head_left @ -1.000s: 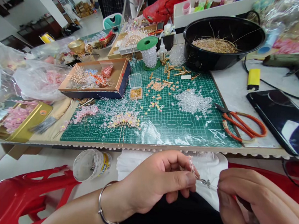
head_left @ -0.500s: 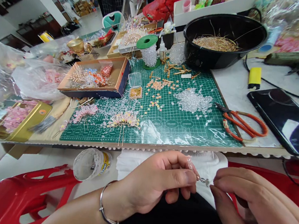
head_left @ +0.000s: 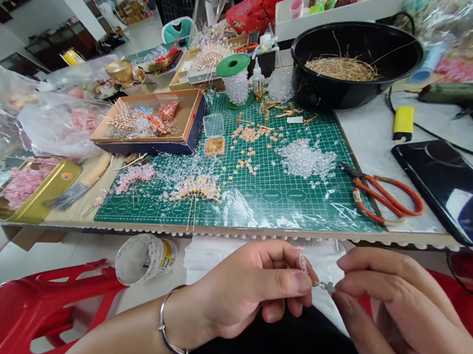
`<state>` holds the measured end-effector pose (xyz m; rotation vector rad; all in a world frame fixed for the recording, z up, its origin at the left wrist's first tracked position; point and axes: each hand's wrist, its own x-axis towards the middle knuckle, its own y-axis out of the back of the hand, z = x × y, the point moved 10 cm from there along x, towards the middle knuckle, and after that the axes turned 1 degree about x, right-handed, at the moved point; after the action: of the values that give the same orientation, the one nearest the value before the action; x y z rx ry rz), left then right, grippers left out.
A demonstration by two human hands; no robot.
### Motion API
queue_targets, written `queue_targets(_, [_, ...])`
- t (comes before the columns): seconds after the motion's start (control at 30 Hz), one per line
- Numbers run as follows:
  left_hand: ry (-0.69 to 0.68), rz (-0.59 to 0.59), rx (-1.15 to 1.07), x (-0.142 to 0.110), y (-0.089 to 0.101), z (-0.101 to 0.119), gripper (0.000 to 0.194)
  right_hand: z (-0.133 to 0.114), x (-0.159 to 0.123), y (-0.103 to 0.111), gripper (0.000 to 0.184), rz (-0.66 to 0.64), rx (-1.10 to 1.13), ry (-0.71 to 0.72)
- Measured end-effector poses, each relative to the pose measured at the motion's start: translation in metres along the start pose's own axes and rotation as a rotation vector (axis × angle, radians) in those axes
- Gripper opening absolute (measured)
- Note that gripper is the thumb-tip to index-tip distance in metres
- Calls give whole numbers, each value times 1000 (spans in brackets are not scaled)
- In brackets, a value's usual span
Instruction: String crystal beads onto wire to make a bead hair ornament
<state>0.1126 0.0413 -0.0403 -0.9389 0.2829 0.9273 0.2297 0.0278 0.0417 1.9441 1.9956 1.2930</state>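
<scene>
My left hand (head_left: pixel 263 289) pinches a short beaded strand (head_left: pixel 321 284) between thumb and index finger. Clear pinkish beads show above the index finger, and a few clear beads stick out to the right. At that right end, the thumb and a finger of my right hand (head_left: pixel 400 318) close on the last bead, while its index finger is raised apart. The part of the strand inside my left fingers is hidden. Both hands are above my lap, in front of the table edge. On the green cutting mat (head_left: pixel 259 203) lie a beaded hair comb (head_left: pixel 197 188) and a pink beaded piece (head_left: pixel 135 178).
Clear beads (head_left: pixel 308 158) are heaped on the mat. Orange-handled pliers (head_left: pixel 383 198) and a phone (head_left: pixel 454 189) lie to the right. Behind are a black basin (head_left: pixel 316 86), a green spool (head_left: pixel 235 68) and an open box (head_left: pixel 145 146). Red stools (head_left: pixel 0 309) stand below.
My right index finger has lifted away from the thumb and the right hand has turned slightly. My left hand has barely moved and keeps its pinch.
</scene>
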Motion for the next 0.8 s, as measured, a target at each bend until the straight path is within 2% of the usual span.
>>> queue_targets(0.17, [0, 6, 3, 0, 1, 0, 27, 1, -3, -2, 11, -42, -9, 12])
queue_targets(0.33, [3, 2, 8, 0, 1, -1, 28, 3, -4, -1, 7, -32, 2, -40])
queue_targets(0.47, [-3, 8, 26, -1, 1, 0, 29, -1, -4, 0, 8, -60, -9, 3])
queue_targets(0.7, [-12, -5, 74, -2, -1, 2, 33, 0, 2, -2, 10, -97, 39, -37])
queue_targets(0.8, [-6, 8, 93, -3, -1, 1, 32, -3, 3, -4, 9, -117, 28, -12])
